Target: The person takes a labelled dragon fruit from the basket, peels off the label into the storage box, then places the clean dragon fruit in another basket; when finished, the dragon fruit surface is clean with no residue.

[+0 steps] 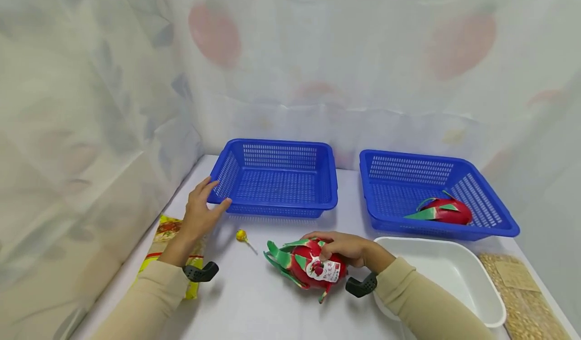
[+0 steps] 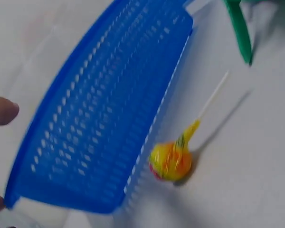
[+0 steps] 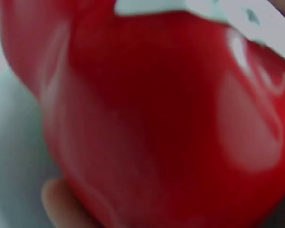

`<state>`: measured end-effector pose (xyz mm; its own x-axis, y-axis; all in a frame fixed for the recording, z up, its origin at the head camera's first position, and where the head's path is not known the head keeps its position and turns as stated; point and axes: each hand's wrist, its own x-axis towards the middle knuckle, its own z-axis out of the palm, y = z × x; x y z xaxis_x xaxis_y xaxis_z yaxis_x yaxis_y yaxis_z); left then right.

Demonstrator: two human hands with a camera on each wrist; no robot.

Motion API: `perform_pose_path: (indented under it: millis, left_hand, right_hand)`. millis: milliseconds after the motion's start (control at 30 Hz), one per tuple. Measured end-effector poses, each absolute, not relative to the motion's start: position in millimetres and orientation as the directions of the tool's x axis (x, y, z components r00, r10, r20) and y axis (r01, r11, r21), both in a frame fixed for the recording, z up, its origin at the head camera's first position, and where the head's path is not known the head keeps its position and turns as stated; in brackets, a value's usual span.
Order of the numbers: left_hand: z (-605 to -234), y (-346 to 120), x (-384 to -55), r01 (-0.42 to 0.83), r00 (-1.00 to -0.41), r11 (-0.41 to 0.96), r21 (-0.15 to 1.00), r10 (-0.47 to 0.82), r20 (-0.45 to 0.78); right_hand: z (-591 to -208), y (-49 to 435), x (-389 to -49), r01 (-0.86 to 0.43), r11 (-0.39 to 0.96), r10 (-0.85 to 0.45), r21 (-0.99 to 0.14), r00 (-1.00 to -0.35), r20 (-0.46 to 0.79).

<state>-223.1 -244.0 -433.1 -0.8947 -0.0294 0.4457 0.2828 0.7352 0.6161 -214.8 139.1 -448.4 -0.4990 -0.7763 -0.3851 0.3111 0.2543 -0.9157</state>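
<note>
A red dragon fruit (image 1: 313,265) with green leafy scales and a white label is gripped from above by my right hand (image 1: 347,247). In the right wrist view its red skin (image 3: 166,118) fills most of the picture, with a fingertip under it. My left hand (image 1: 199,214), thumb and fingers spread, is at the left front corner of a blue plastic basket (image 1: 272,210). A fingertip meets that basket's rim (image 2: 61,97) in the left wrist view; firm contact cannot be told. Close in front of the basket lies a yellow-wrapped lollipop (image 2: 171,160).
Another blue basket (image 1: 386,224) at the right holds a second dragon fruit (image 1: 447,211). A white tub (image 1: 436,269) stands before it, partly behind my right forearm. A bag of grain (image 1: 522,294) lies far right. Under my left forearm is a yellow food packet (image 1: 167,231).
</note>
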Motion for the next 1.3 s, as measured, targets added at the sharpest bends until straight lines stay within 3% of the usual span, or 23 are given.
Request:
perform_pose_path:
  millis: [233, 400, 667, 900, 1133, 1300]
  left_hand:
    - [-423, -205, -199, 0.59, -0.709, 0.689, 0.421, 0.192, 0.679]
    - [-424, -168, -175, 0.728, -0.614, 0.61, 0.311, 0.379, 0.693]
    - [-448, -118, -156, 0.783, -0.568, 0.608, 0.135, 0.608, 0.554]
    - [-468, -91, -158, 0.771, -0.599, 0.634, 0.068, 0.684, 0.417]
    - [-486, -77, -165, 0.767, -0.599, 0.628, 0.131, 0.629, 0.495]
    - [-490, -73, -166, 0.767, -0.592, 0.627, 0.14, 0.606, 0.531]
  right_hand:
    - [-448, 144, -217, 0.301, 0.26, -0.759, -0.917, -0.524, -0.387]
    - [-446, 152, -216, 0.277, 0.295, -0.72, -0.915, -0.565, -0.403]
    - [-443, 157, -217, 0.294, 0.353, -0.675, -0.888, -0.577, -0.46]
    - [-444, 156, -218, 0.301, 0.346, -0.684, -0.889, -0.568, -0.458]
    - [-442, 154, -214, 0.303, 0.348, -0.687, -0.887, -0.562, -0.461]
    - [-438, 156, -211, 0.28, 0.39, -0.649, -0.877, -0.592, -0.477]
